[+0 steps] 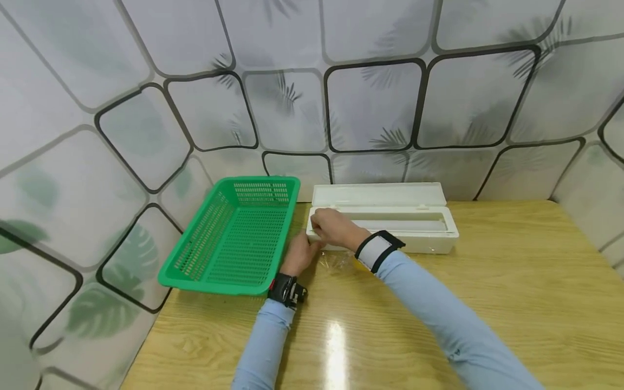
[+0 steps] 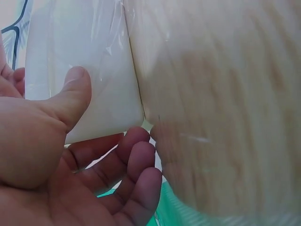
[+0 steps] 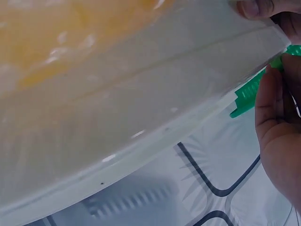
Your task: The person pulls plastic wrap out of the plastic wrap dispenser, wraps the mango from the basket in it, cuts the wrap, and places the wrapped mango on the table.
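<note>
A long white cling film dispenser stands at the back of the table with its lid raised. My left hand grips its left end, the thumb lying on the front face and the other fingers bent at the end, as the left wrist view shows. Over that same end, my right hand has its fingers bent at the edge; whether they pinch film or the box is hidden. Crumpled clear film lies in front of the dispenser, beside a yellow thing mostly covered by the right wrist.
A green perforated plastic basket sits to the left, close to my left hand. Patterned wall covering rises behind the wooden table. Black straps circle both wrists.
</note>
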A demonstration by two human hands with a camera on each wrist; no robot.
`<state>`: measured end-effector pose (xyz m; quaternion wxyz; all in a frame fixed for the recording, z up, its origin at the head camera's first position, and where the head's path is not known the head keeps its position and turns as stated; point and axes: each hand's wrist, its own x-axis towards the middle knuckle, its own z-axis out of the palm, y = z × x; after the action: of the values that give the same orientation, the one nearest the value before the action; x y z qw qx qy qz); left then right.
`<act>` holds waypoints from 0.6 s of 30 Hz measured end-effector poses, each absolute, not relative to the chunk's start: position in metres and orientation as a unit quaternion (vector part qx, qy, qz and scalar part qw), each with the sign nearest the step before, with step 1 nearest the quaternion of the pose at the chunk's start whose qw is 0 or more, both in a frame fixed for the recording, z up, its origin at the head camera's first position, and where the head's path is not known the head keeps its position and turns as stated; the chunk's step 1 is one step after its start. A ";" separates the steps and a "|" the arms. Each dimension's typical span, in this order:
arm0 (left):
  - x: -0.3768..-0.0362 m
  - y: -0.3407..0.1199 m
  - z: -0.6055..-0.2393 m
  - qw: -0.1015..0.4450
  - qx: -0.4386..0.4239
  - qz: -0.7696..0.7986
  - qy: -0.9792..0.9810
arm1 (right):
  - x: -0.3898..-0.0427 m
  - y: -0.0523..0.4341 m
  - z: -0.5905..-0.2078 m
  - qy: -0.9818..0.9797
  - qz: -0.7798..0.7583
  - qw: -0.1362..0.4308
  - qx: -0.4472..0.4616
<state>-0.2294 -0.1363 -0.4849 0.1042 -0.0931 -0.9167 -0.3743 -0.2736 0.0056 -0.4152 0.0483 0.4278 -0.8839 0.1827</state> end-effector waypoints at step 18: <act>-0.229 -0.135 -0.482 0.064 -0.067 -0.386 -0.918 | -0.269 0.021 -0.421 -0.884 0.156 0.059 0.437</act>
<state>-0.2291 -0.1353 -0.4821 0.0645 -0.0673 -0.9179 -0.3856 -0.2688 0.0213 -0.4206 0.0586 0.4366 -0.8842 0.1556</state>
